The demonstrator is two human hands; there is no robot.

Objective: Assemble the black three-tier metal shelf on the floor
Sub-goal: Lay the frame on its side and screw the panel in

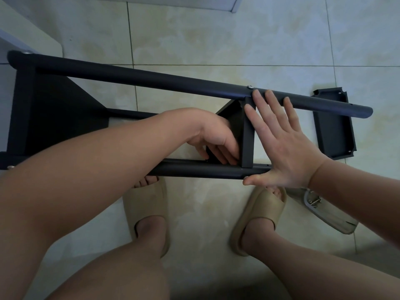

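- The shelf frame (151, 80) is lying sideways on the floor (194, 40);
- our right hand (279, 144) is pressing it, fingers spread wide;
- our left hand (214, 135) is reaching behind its middle tier (247, 137), grip unclear.

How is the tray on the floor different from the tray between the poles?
The loose tray lies flat on the tiles, showing its hollow side; the fitted tray stands on edge between the poles. The loose tray is untouched; the left hand reaches the fitted tray. Both are black metal.
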